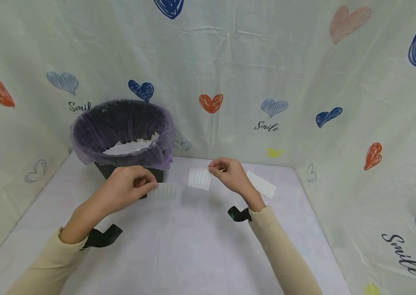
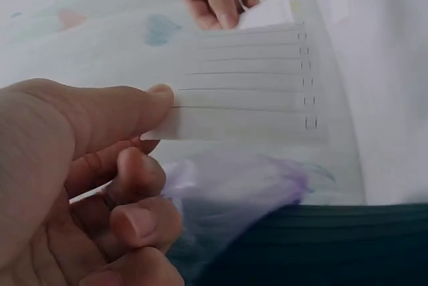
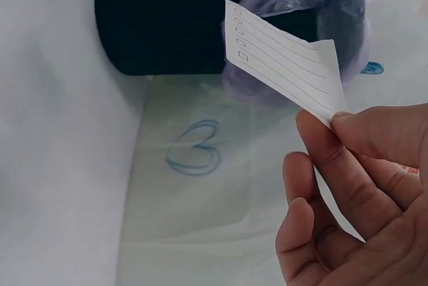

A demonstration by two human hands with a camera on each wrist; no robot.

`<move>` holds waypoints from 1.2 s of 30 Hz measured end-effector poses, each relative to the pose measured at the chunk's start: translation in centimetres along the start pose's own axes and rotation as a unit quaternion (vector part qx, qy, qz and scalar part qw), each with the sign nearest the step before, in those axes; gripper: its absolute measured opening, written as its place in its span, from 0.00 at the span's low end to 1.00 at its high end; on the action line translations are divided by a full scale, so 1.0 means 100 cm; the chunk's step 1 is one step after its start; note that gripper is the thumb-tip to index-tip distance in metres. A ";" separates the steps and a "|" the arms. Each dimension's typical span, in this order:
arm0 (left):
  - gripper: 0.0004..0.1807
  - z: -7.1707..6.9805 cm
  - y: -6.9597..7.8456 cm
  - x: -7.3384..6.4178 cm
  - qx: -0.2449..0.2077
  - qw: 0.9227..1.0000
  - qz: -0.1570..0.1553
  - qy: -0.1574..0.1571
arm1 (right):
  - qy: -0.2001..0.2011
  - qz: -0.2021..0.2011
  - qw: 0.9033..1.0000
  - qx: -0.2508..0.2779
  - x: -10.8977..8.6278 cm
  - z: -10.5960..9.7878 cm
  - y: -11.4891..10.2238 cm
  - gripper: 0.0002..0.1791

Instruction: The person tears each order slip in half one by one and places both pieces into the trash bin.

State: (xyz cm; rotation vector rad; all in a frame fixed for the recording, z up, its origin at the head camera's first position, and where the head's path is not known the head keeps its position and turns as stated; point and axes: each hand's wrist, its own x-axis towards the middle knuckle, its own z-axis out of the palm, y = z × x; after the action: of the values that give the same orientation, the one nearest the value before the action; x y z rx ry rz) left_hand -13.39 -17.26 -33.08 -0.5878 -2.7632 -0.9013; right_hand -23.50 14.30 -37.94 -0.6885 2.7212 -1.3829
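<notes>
In the head view my left hand (image 1: 128, 186) pinches a small lined slip of paper (image 1: 165, 191) by its edge between thumb and index finger, in front of the bin. The left wrist view shows that slip (image 2: 247, 82) with ruled lines and a column of small checkboxes. My right hand (image 1: 230, 174) pinches a second lined slip (image 1: 199, 178) by a corner, apart from the first. Its checkboxes show in the right wrist view, where this slip (image 3: 284, 59) bends slightly. Another lined slip (image 1: 261, 184) lies on the table, partly behind the right wrist.
A dark bin (image 1: 106, 170) with a purple plastic liner (image 1: 167, 135) stands at the back left of the white table (image 1: 193, 254); white paper (image 1: 130, 147) shows inside it. A sheet printed with hearts (image 1: 237, 69) hangs around the table's back and sides.
</notes>
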 end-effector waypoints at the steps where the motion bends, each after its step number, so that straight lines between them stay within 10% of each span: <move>1: 0.02 -0.003 0.002 0.000 0.002 1.000 0.000 0.006 | 0.000 -0.003 1.000 -0.003 0.001 -0.001 -0.003 0.06; 10: 0.03 -0.035 0.014 0.004 0.039 0.995 0.060 0.076 | 0.003 -0.036 0.999 -0.005 0.016 -0.010 -0.029 0.06; 36: 0.07 -0.091 0.000 0.014 0.086 0.987 0.020 0.134 | 0.025 -0.069 0.997 0.036 0.050 -0.010 -0.086 0.07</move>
State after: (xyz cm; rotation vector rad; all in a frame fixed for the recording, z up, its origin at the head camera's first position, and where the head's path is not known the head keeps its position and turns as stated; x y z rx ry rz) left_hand -14.27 -22.25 -25.33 -0.4526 -2.5436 -0.6695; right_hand -24.95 8.76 -29.81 -0.8629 2.6910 -1.5384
